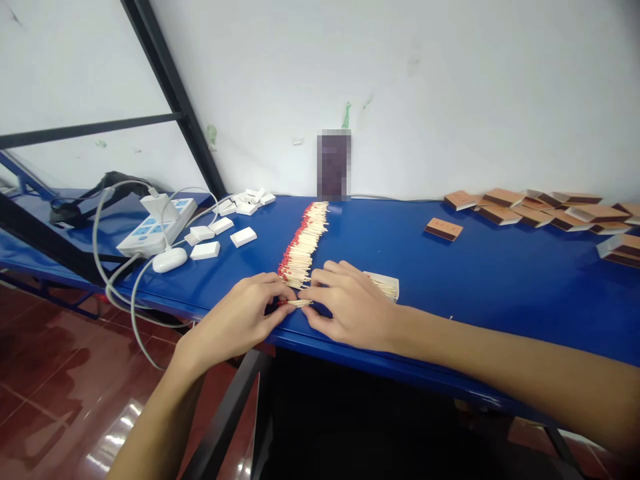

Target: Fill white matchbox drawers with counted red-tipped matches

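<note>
Near the front edge of the blue table [380,240], a small bunch of matches [300,303] is pinched between my two hands. My left hand [250,307] closes thumb and fingers on the red-headed end. My right hand [345,303] grips the pale stick end. Just beyond my fingertips, a long row of matches [305,243] stretches back toward the wall, red heads on the left. Partly hidden behind my right hand is an open white matchbox tray [393,287] with matches in it.
White matchbox trays [243,237] lie scattered at the left. A power strip [157,227] with white cables stands further left. Orange-brown matchboxes [535,208] are heaped at the right, with one matchbox [443,229] apart. A blurred dark rectangle [334,165] stands against the wall.
</note>
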{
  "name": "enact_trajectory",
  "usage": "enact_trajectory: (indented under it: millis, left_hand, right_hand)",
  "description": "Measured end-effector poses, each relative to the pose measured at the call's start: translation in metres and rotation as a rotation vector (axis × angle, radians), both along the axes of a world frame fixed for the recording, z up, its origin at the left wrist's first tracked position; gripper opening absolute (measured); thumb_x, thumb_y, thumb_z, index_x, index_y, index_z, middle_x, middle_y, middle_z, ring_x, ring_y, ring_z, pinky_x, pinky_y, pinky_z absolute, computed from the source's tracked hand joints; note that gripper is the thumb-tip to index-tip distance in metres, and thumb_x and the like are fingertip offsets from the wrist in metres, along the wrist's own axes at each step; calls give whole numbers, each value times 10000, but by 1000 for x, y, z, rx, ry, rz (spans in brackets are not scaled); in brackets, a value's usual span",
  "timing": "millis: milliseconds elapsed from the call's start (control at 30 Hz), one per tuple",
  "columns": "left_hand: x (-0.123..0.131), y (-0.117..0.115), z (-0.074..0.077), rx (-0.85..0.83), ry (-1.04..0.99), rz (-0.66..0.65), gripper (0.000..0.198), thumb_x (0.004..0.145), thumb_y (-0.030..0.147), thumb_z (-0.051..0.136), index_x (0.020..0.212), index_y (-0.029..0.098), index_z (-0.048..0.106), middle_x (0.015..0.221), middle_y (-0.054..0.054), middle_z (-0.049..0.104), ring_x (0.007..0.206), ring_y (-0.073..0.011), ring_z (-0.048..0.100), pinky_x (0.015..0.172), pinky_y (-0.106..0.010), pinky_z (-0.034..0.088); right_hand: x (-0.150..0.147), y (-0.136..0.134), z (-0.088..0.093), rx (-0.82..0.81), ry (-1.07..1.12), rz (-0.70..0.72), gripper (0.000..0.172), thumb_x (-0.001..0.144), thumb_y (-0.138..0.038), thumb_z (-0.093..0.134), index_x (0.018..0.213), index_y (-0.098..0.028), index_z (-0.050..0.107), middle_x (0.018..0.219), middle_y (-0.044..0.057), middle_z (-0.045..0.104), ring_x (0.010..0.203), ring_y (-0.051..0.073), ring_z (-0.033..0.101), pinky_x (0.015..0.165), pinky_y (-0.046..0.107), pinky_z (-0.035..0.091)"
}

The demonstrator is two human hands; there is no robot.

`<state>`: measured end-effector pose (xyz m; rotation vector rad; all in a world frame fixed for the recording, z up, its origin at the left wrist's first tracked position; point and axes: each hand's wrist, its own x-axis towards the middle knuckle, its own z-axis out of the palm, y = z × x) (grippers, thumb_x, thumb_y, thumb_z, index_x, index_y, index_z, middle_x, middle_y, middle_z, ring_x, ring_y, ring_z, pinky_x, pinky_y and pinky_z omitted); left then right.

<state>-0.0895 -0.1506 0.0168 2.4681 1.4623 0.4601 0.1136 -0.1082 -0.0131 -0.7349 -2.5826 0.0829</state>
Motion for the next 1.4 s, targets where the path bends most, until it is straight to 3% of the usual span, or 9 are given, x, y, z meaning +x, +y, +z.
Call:
enact_trajectory:
  millis: [167, 300, 500, 700, 933, 1167, 1400]
  left_hand:
    - [3, -1, -3, -4, -35, -1, 140, 957, 249, 548, 952, 238, 687, 908, 16, 654, 833, -145, 592, 799, -272, 448]
    - [7, -6, -6, 22, -35, 18, 141, 964, 286, 551, 992, 242, 682, 966, 7, 662, 920, -167, 596, 848, -299, 461]
    - [29, -18, -9, 127, 174, -37, 307, 1019, 248, 380, 939, 177, 668, 948, -66, 611, 910, -218, 566, 820, -382, 493]
    - [49, -17, -14, 240, 316, -111, 218, 965, 108, 405, 893, 145, 607, 901, -77, 586, 846, -223, 545, 771, -396, 516]
    - [54, -11, -17, 290, 374, -156, 179, 939, 76, 415, 880, 129, 575, 893, -85, 581, 822, -233, 540, 725, -396, 525]
    - [60, -7, 0, 150, 461, -158, 188, 946, 89, 406, 855, 136, 564, 912, -91, 586, 814, -233, 551, 716, -392, 497]
    - [60, 7, 13, 90, 410, -277, 173, 939, 135, 473, 785, 145, 551, 818, -55, 573, 734, -186, 533, 661, -324, 427]
  right_hand:
    - [0, -1, 9, 9, -112, 33, 277, 981, -265, 492, 862, -158, 718, 872, 55, 641, 791, 180, 491, 712, 343, 281]
    - [2, -6, 11, 95, -196, 12, 202, 965, -209, 503, 863, -133, 660, 865, 62, 628, 775, 190, 501, 708, 348, 289]
    - [20, -27, 7, 329, -297, -48, 136, 847, -51, 539, 772, -152, 591, 747, 53, 581, 698, 199, 513, 658, 333, 317]
    - [32, -36, 13, 318, -426, -65, 180, 757, 20, 536, 747, -153, 585, 726, 51, 562, 664, 193, 519, 586, 307, 354]
    - [36, -30, 10, 410, -445, -62, 198, 766, 23, 493, 740, -158, 570, 729, 48, 527, 664, 187, 499, 598, 312, 387]
    - [38, -33, 13, 404, -551, -64, 198, 740, 22, 486, 777, -144, 589, 744, 61, 533, 672, 199, 501, 561, 317, 352]
    - [42, -26, 10, 383, -534, -37, 145, 775, -15, 531, 791, -141, 602, 764, 64, 550, 687, 200, 489, 617, 333, 372]
